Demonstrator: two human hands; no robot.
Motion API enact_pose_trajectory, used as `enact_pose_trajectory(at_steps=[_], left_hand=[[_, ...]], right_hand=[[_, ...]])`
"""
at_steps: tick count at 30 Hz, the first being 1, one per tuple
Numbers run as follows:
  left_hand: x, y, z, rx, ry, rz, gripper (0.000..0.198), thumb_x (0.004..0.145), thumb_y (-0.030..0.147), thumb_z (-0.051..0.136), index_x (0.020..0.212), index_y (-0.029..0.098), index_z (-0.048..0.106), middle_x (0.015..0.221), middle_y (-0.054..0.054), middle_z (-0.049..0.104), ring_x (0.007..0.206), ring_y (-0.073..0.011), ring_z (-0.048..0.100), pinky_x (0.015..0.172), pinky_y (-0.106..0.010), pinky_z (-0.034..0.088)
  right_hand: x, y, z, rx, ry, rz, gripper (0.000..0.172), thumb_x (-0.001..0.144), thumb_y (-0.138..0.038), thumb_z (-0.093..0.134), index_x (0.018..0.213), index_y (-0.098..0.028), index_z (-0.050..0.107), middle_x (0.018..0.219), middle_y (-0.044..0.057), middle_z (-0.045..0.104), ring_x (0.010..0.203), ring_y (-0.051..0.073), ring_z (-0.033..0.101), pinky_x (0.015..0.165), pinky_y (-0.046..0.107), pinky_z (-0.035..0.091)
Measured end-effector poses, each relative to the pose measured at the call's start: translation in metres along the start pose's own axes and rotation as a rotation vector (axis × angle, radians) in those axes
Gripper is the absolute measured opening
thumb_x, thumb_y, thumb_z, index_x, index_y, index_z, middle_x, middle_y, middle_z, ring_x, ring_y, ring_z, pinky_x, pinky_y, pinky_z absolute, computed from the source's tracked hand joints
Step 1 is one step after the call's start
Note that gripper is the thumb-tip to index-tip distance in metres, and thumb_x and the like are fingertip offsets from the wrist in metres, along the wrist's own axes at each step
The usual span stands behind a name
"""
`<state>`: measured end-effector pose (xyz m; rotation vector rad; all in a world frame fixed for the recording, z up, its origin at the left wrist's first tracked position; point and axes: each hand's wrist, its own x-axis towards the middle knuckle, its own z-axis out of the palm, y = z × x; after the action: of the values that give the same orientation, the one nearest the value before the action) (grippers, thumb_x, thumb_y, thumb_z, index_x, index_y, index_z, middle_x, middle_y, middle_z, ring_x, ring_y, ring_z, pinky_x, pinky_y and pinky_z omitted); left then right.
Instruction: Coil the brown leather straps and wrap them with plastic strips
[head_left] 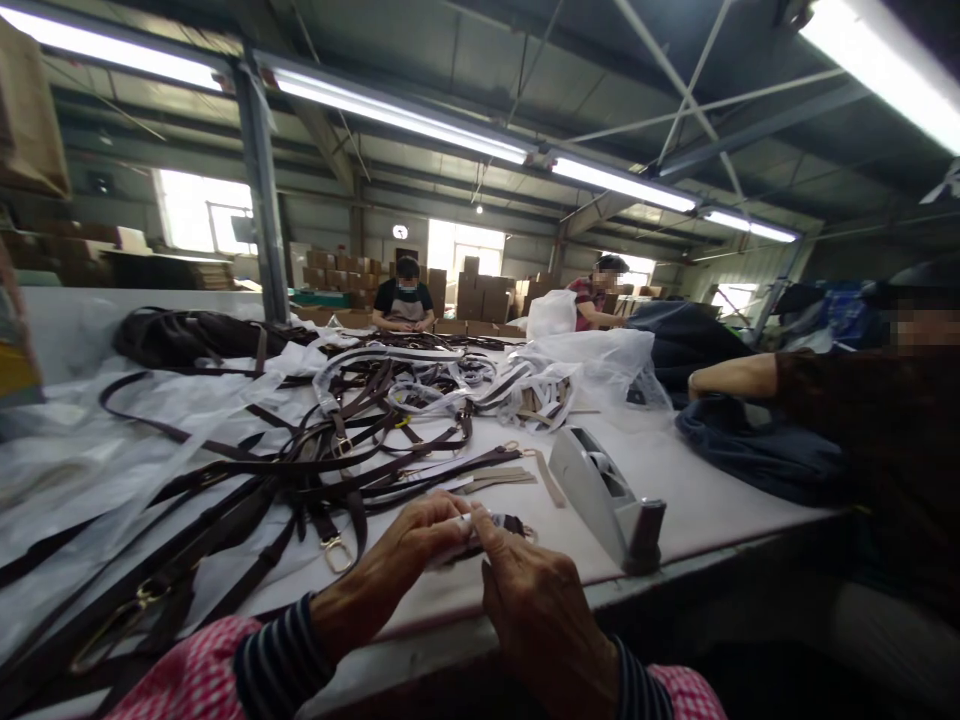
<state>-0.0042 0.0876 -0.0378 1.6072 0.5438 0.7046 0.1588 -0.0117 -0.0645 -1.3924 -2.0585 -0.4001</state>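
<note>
Close to the table's front edge, my left hand is closed on a dark strap with a metal fitting at its right end. My right hand meets it there, thumb and fingers pressed on a whitish wrapping around the strap. Most of the held part is hidden by my fingers. A tape dispenser stands to the right of my hands. Just beyond them lie several thin beige strips. Dark brown straps with gold-coloured buckles are heaped to the left.
White plastic wrapping lies under and among the straps. Dark blue fabric is at the right, near a co-worker's forearm. Two other people work across the table, one straight ahead. Cardboard boxes are stacked behind them.
</note>
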Motion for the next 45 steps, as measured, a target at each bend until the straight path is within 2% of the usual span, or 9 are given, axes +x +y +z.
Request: enact_pose_trajectory(at_steps=[5, 9, 11, 15, 18, 25, 34, 40, 45], left_hand=[[0.011, -0.003, -0.013, 0.527, 0.024, 0.304, 0.021, 0.1, 0.039, 0.053, 0.091, 0.022, 0.062, 0.117, -0.005, 0.06, 0.109, -0.0246, 0.057, 0.099, -0.037, 0.046], [0.025, -0.03, -0.022, 0.743, 0.059, 0.493, 0.013, 0.1, 0.032, 0.054, 0.106, 0.026, 0.063, 0.13, -0.007, 0.057, 0.125, -0.028, 0.053, 0.11, -0.043, 0.045], [0.028, -0.046, -0.025, 0.801, 0.027, 0.546, 0.015, 0.099, 0.03, 0.056, 0.112, 0.028, 0.065, 0.133, -0.007, 0.058, 0.127, -0.0284, 0.054, 0.112, -0.044, 0.047], [0.026, -0.069, -0.026, 0.807, -0.004, 0.568, 0.015, 0.098, 0.029, 0.06, 0.111, 0.03, 0.066, 0.125, -0.005, 0.065, 0.118, -0.0264, 0.061, 0.107, -0.041, 0.054], [0.025, -0.076, -0.025, 0.769, -0.026, 0.592, 0.016, 0.098, 0.029, 0.059, 0.112, 0.031, 0.065, 0.121, -0.005, 0.067, 0.116, -0.0261, 0.062, 0.107, -0.041, 0.055], [0.036, -0.092, -0.027, 0.693, 0.094, 0.623, 0.007, 0.097, 0.029, 0.057, 0.092, 0.026, 0.062, 0.115, -0.008, 0.066, 0.111, -0.0266, 0.062, 0.098, -0.039, 0.057], [0.039, -0.089, -0.047, 0.697, 0.142, 0.432, 0.023, 0.1, 0.042, 0.053, 0.092, 0.025, 0.067, 0.122, -0.009, 0.063, 0.117, -0.0284, 0.062, 0.101, -0.042, 0.054], [0.036, -0.086, -0.047, 0.677, 0.197, 0.407, 0.032, 0.098, 0.053, 0.053, 0.09, 0.026, 0.068, 0.12, -0.006, 0.064, 0.111, -0.0276, 0.064, 0.094, -0.037, 0.056], [0.035, -0.071, -0.041, 0.605, 0.223, 0.36, 0.031, 0.098, 0.054, 0.054, 0.095, 0.025, 0.064, 0.126, -0.007, 0.06, 0.12, -0.0294, 0.058, 0.105, -0.042, 0.048]], right_hand=[[0.002, 0.019, -0.034, 0.296, -0.125, 0.269, 0.059, 0.096, -0.021, 0.055, 0.154, -0.019, 0.042, 0.098, 0.004, 0.074, 0.076, 0.019, 0.069, 0.073, 0.031, 0.054], [-0.006, 0.088, -0.09, 0.2, 0.117, 0.537, 0.027, 0.098, -0.034, 0.053, 0.109, -0.02, 0.073, 0.098, 0.006, 0.068, 0.084, 0.019, 0.061, 0.082, 0.033, 0.048], [-0.014, 0.126, -0.115, 0.205, 0.114, 0.697, 0.023, 0.093, -0.038, 0.059, 0.09, -0.02, 0.074, 0.096, 0.006, 0.066, 0.09, 0.021, 0.058, 0.085, 0.034, 0.047], [-0.029, 0.167, -0.132, 0.34, -0.052, 0.875, 0.029, 0.08, -0.044, 0.069, 0.071, -0.017, 0.073, 0.077, 0.004, 0.061, 0.074, 0.019, 0.054, 0.057, 0.028, 0.042], [-0.033, 0.167, -0.126, 0.469, -0.112, 0.99, 0.034, 0.079, -0.049, 0.067, 0.073, -0.016, 0.073, 0.072, 0.001, 0.057, 0.066, 0.016, 0.05, 0.05, 0.024, 0.032], [-0.022, 0.162, -0.118, 0.613, 0.008, 1.178, 0.027, 0.065, -0.041, 0.076, 0.062, -0.016, 0.066, 0.066, 0.0, 0.056, 0.063, 0.012, 0.043, 0.057, 0.025, 0.031], [-0.051, 0.132, -0.116, 0.702, 0.445, 1.172, 0.031, 0.067, -0.046, 0.082, 0.073, -0.018, 0.069, 0.089, 0.003, 0.063, 0.074, 0.014, 0.05, 0.058, 0.023, 0.038], [-0.078, 0.121, -0.106, 0.806, 0.37, 1.204, 0.043, 0.065, -0.053, 0.084, 0.071, -0.015, 0.065, 0.074, 0.004, 0.064, 0.052, 0.007, 0.04, 0.044, 0.02, 0.018], [-0.088, 0.134, -0.088, 0.727, 0.38, 1.188, 0.046, 0.064, -0.059, 0.082, 0.067, -0.019, 0.059, 0.059, -0.003, 0.054, 0.047, 0.007, 0.032, 0.045, 0.021, 0.016]])
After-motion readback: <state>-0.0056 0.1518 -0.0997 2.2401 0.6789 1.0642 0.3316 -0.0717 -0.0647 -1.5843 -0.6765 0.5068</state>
